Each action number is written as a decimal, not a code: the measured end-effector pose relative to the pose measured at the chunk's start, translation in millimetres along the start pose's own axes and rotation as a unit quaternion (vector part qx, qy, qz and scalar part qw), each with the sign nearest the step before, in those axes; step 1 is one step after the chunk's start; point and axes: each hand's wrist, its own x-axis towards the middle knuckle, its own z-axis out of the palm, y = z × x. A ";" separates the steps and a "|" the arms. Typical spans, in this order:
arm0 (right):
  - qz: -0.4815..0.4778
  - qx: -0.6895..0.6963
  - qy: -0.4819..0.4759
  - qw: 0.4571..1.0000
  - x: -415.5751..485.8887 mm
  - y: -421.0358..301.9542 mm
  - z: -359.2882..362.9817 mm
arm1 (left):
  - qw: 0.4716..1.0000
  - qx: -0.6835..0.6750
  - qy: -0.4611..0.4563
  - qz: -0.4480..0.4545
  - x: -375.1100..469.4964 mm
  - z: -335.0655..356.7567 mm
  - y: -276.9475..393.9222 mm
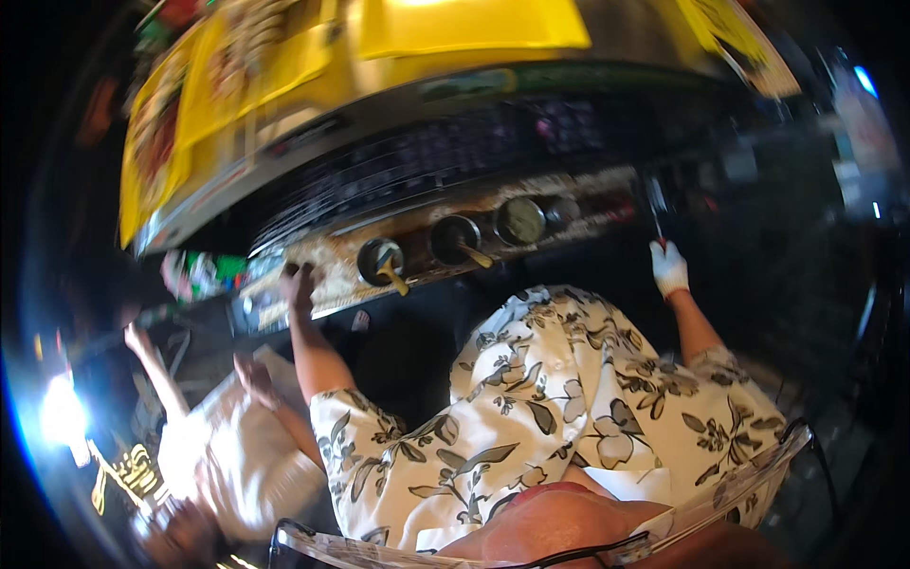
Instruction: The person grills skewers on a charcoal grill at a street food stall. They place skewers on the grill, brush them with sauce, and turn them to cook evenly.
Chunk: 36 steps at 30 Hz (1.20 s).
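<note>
My right hand (669, 269) wears a white work glove. It is closed around the red grip of a metal utensil (655, 203), whose exact kind is blurred. My bare left hand (299, 284) hovers at or just above the left part of a worn ledge (330, 279), its fingers curled; whether anything is in them is unclear. To the right of that hand, a metal pot (364, 267) holds a yellow-handled brush (390, 274). Beside it stands a dark pot (449, 235) with a wooden-handled utensil (475, 254) in it. A bowl (500, 226) farther right contains a greenish-yellow mixture (524, 219).
Beyond the ledge runs a long dark grill grate (370, 174). Yellow trays (469, 28) stand behind it, with skewered food (256, 32) at upper left. A person in a light top (242, 441) is close on my left, near a bright lamp (64, 412).
</note>
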 end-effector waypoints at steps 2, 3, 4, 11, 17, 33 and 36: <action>-0.027 0.030 -0.057 0.998 -29.9 -3.5 40.5 | 0.998 0.034 0.050 0.020 24.1 -65.9 18.2; -0.011 0.028 -0.040 0.999 -38.1 4.9 47.2 | 0.990 0.066 0.123 0.020 30.0 -66.8 15.4; 0.017 0.003 -0.034 0.999 -42.3 12.6 55.2 | 0.988 0.063 0.134 0.031 35.1 -66.5 12.8; -0.063 -0.096 -0.083 0.990 -20.7 38.5 71.2 | 0.908 0.191 0.348 0.135 -14.9 -28.1 3.9; -0.142 -0.241 -0.119 0.953 62.9 6.8 43.0 | 0.952 0.066 0.237 0.181 -140.4 23.9 -39.3; -0.217 -0.276 -0.123 0.928 87.2 -65.4 55.0 | 0.835 0.238 0.264 0.420 -224.2 55.0 215.2; -0.253 -0.229 -0.122 0.932 69.4 -71.2 54.3 | 0.770 0.298 0.203 0.526 -205.8 73.1 305.2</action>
